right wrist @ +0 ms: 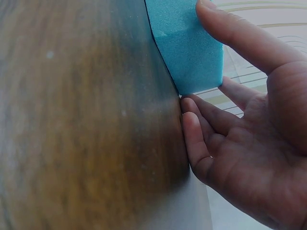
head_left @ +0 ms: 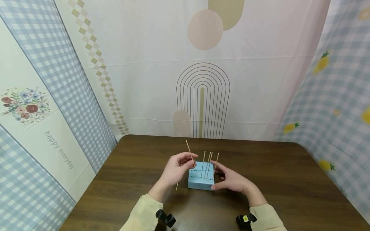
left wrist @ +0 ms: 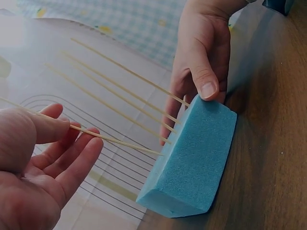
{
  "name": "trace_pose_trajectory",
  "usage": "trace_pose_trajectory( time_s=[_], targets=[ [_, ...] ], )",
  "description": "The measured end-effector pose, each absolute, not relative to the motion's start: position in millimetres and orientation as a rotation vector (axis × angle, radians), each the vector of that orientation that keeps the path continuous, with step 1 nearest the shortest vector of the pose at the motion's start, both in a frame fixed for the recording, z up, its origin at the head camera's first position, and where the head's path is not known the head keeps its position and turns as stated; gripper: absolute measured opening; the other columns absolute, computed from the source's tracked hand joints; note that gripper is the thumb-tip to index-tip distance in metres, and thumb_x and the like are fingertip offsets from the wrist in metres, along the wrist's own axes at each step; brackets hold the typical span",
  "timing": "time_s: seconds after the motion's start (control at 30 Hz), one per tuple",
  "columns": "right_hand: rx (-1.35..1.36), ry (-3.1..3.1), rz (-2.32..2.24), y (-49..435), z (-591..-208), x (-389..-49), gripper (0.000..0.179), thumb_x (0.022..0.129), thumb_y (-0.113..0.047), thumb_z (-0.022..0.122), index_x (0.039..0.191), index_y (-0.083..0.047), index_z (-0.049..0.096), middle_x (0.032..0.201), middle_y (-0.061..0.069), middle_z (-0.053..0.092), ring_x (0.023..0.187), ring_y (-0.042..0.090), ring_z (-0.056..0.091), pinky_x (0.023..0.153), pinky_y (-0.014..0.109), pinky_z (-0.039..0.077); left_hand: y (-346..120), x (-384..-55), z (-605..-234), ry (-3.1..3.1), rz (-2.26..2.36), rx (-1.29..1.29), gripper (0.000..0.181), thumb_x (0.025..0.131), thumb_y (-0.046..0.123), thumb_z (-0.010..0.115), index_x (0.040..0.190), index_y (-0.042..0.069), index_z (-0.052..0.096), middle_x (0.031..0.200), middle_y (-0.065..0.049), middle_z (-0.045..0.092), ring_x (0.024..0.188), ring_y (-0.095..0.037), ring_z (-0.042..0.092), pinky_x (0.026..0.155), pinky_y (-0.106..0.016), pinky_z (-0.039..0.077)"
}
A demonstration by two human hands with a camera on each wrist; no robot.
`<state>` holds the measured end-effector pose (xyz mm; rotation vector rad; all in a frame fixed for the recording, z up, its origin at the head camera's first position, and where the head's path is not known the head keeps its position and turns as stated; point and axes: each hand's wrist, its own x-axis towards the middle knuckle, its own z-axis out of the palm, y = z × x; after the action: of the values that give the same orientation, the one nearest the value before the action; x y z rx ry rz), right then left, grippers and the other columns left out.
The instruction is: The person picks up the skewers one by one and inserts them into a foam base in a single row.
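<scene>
A light blue foam block [head_left: 200, 184] sits on the brown table, with several thin wooden skewers [head_left: 203, 162] standing up from its top. My left hand [head_left: 177, 168] pinches another wooden skewer [left wrist: 115, 140] between thumb and finger; its lower end meets the block's top near the left side. Whether that end has gone into the foam cannot be told. My right hand [head_left: 231, 180] holds the block at its right side, the thumb [left wrist: 207, 86] on the near face and fingers around the far side. In the right wrist view, the block [right wrist: 192, 52] rests between that thumb and the fingers.
A short length of thin stick [head_left: 177, 186] shows below my left hand, the rest hidden. The brown table [head_left: 130, 179] extends around the block. Patterned cloth hangs behind and on both sides. Black wrist cameras [head_left: 165, 218] sit by both sleeves.
</scene>
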<state>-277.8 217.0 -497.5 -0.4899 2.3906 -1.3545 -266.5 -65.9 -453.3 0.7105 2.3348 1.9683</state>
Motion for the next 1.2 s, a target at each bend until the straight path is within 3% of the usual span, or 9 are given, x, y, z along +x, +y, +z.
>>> trace_pose_trajectory(
  time_s=[0.2,0.53,0.77,1.2],
  targets=[
    [-0.482,2.386,-1.372,213.6,-498.1,-271.9,0.105,0.087,-0.029,0.091,0.169,-0.015,0.029,0.163,0.024,0.042,0.150,0.042,0.039,0.119,0.060,0.037,-68.8,-262.3,-453.7,2.390,1.855,0.747,0.018,0.106,0.010,0.068,0.122,0.010,0.077,0.105,-0.008,0.076,0.100,-0.030,0.074,0.092,-0.044,0.061],
    [-0.470,2.377,-1.379,213.8,-498.2,-269.6,0.103,0.087,-0.028,0.090,0.169,-0.017,0.029,0.163,0.023,0.042,0.150,0.042,0.039,0.119,0.060,0.038,-67.7,-260.8,-456.4,2.477,1.827,0.725,0.018,0.105,0.013,0.071,0.121,0.009,0.076,0.104,0.002,0.075,0.093,-0.018,0.072,0.085,-0.029,0.060],
    [-0.484,2.389,-1.369,215.0,-499.0,-274.3,0.104,0.087,-0.028,0.090,0.169,-0.017,0.028,0.163,0.023,0.042,0.150,0.042,0.040,0.118,0.059,0.039,-65.0,-260.4,-451.6,2.504,1.845,0.707,0.015,0.102,0.012,0.075,0.115,0.006,0.072,0.105,-0.004,0.073,0.093,-0.020,0.070,0.085,-0.026,0.059],
    [-0.489,2.385,-1.355,221.0,-499.1,-284.6,0.104,0.086,-0.029,0.090,0.169,-0.016,0.029,0.162,0.021,0.043,0.150,0.040,0.040,0.119,0.058,0.038,-53.7,-265.6,-454.6,2.520,1.831,0.756,0.013,0.102,0.007,0.073,0.113,0.000,0.072,0.103,-0.003,0.074,0.092,-0.021,0.073,0.084,-0.028,0.059]
  ],
)
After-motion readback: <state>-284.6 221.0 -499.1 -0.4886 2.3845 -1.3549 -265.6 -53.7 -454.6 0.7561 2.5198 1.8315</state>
